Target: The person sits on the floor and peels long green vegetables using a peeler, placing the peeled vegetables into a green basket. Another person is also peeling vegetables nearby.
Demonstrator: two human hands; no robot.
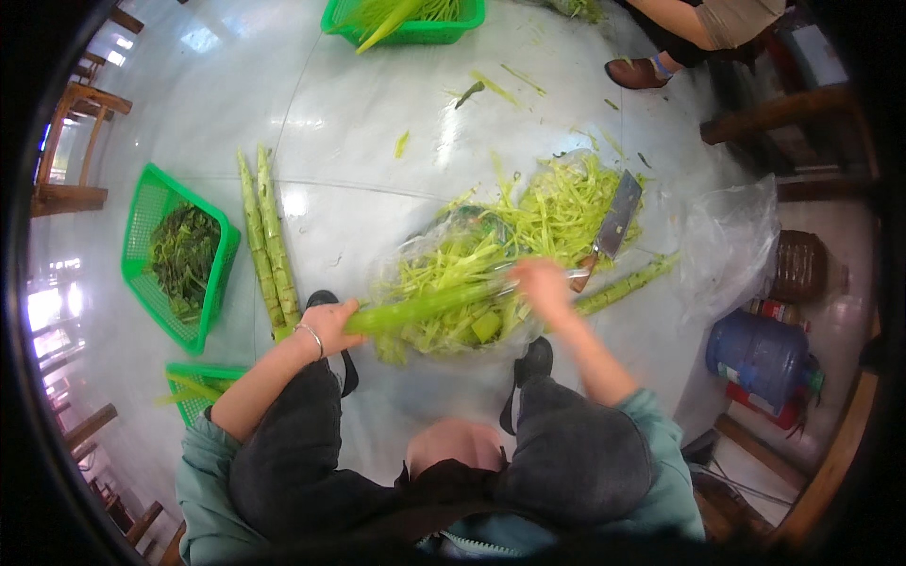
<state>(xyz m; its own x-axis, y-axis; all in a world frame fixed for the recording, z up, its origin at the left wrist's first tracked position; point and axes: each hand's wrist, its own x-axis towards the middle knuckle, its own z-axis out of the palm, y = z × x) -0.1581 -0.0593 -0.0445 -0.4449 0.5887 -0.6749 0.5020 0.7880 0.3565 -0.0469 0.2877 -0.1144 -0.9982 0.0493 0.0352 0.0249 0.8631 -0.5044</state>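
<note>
My left hand (331,327) grips the near end of a pale green, partly peeled stem (417,309), likely celtuce. My right hand (541,283), blurred, is shut on a metal-ended tool, perhaps a peeler, at the stem's far end. Under the stem lies a heap of green peelings (453,262) on clear plastic. A cleaver (618,216) with a wooden handle rests on the heap's right side. One unpeeled stem (626,284) lies on the floor to the right, and two more unpeeled stems (272,240) lie to the left.
A green plastic basket (230,258) of dark leaves stands left, another green basket (191,407) near my left arm, and a third (432,32) at the top. Another person's shoe (637,73) is top right. A clear plastic bag (729,247) and a blue water jug (757,354) lie right.
</note>
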